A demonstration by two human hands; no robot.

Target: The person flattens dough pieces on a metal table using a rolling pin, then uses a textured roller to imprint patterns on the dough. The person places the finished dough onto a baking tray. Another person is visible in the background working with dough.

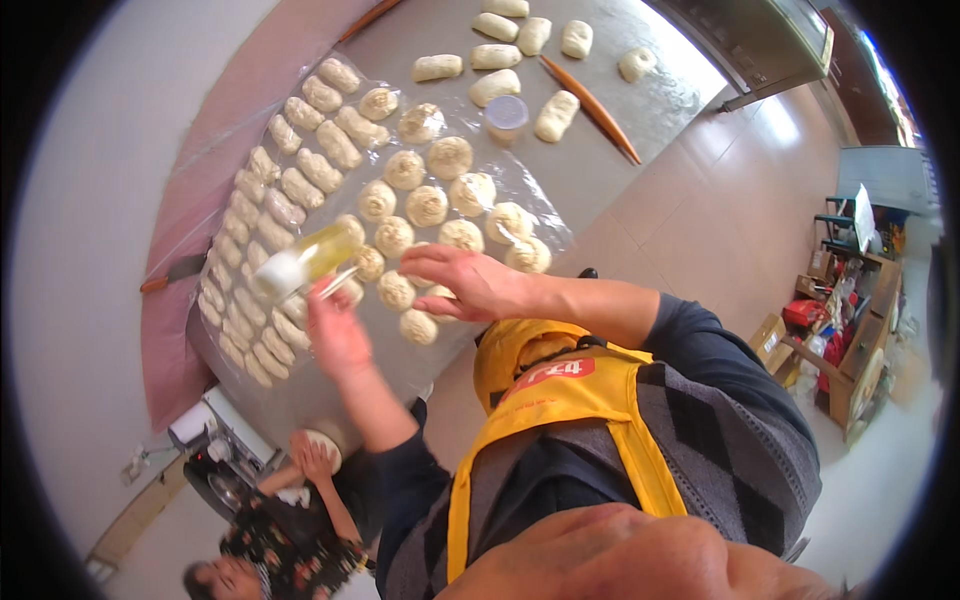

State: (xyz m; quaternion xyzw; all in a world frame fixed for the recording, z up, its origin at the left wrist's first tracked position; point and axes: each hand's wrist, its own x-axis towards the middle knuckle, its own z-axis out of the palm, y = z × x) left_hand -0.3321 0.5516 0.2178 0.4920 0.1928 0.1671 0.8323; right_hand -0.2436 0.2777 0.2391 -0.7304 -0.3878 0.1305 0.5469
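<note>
My left hand [339,330] grips a blurred container of yellow liquid with a white end [311,259], tilted above the dough on the worktable. My right hand [469,283] hovers over or rests on the near dough balls; its fingers are apart and nothing shows in them. Round dough balls [427,205] lie around and beyond it. To their left, rows of dough rolls [301,187] lie under clear plastic film [536,180]. The film also spreads around the balls; whether it covers all of them I cannot tell.
Farther off are loose dough pieces [495,87], a lidded plastic cup [507,118] and a tapered wooden rolling pin [592,109]. A wooden-handled knife [174,274] lies at the left edge. At lower left, a co-worker's hands [315,457] press a round pale piece. Cluttered wooden shelving [851,352] stands at right.
</note>
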